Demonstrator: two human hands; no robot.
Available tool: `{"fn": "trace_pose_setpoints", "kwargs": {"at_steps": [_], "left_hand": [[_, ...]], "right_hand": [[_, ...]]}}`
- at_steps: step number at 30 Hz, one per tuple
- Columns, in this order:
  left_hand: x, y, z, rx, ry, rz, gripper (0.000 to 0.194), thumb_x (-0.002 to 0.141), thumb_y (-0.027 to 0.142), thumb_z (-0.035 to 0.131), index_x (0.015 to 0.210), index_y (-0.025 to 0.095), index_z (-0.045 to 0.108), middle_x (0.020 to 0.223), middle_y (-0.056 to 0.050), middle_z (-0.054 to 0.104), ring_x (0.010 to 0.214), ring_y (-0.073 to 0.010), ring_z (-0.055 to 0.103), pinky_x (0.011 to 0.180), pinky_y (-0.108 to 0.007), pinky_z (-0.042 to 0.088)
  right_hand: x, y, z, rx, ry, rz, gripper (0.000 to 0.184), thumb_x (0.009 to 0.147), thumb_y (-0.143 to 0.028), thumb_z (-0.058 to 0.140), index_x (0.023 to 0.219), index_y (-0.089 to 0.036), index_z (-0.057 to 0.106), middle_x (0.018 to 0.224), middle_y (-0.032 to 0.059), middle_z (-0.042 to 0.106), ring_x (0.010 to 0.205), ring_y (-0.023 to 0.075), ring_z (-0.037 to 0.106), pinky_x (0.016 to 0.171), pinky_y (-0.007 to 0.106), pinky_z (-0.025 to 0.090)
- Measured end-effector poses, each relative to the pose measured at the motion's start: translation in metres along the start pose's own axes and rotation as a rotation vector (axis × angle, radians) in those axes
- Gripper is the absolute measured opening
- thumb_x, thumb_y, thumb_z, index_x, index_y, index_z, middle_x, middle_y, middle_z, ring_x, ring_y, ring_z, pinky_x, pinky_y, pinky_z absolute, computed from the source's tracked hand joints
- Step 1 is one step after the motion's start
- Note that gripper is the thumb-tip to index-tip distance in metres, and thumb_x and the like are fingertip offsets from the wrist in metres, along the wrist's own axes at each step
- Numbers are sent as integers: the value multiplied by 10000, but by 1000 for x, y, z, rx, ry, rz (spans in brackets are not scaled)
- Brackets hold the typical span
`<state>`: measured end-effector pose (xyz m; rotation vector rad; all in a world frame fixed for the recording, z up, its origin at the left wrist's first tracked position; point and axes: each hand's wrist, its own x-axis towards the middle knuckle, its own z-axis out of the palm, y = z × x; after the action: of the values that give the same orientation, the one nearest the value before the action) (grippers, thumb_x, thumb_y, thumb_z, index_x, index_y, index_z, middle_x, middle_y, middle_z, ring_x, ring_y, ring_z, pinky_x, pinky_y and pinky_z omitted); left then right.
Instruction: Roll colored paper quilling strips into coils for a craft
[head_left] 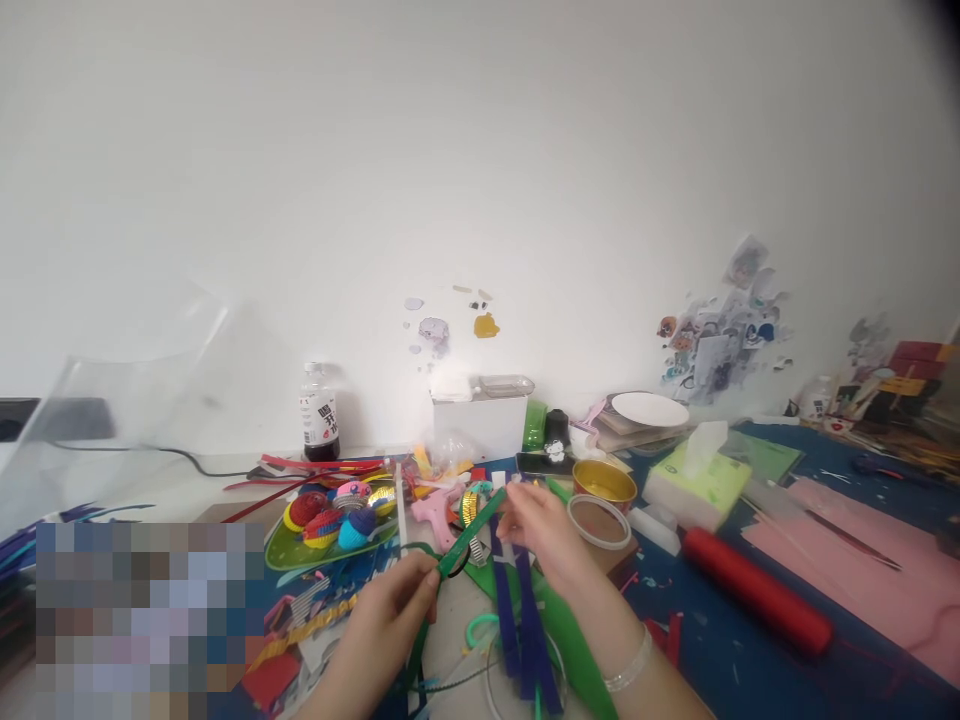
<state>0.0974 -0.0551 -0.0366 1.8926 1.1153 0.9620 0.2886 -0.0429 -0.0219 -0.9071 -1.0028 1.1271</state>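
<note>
Between my two hands runs a green strip [472, 533], slanting up to the right; whether it is paper or ribbon I cannot tell. My left hand [405, 598] pinches its lower end. The upper end is gripped in the fingers of my right hand [536, 525]. Purple strips [529, 625] hang below my right hand, over a larger green sheet [577, 640]. Just behind the green strip are a pink glue gun [437, 515] and a roll of gold sequin trim [470, 508]. A clear bracelet circles my right wrist.
On the left, a green leaf-shaped tray [279, 555] holds several colourful wrapped balls. A dark-bottomed bottle [320, 415] stands by the wall. To the right are a gold tin [604, 485], a white ring [600, 522], a tissue pack [697, 480], a red roll [757, 590] and pink paper [862, 570].
</note>
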Motion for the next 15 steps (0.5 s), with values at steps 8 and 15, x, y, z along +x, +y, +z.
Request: {"fn": "trace_pose_setpoints", "kwargs": {"at_steps": [8,15], "left_hand": [[0,5,-1,-16,-26,-32,314,777,469,403,614,207,461,532,43,459,508,-125,441,459,-205,317],[-1,8,-2,-42,-27,-42,333,766,499,403,613,208,458,538,43,441,488,-118,422,428,-198,300]], "right_hand": [[-4,-1,3,-131,-40,36,406,670,-509,645,794,-123,645,649,22,595,597,122,598,564,224,484],[-2,4,3,-112,-70,42,423,663,-490,660,858,-115,666,697,49,632,662,144,622,617,247,502]]}}
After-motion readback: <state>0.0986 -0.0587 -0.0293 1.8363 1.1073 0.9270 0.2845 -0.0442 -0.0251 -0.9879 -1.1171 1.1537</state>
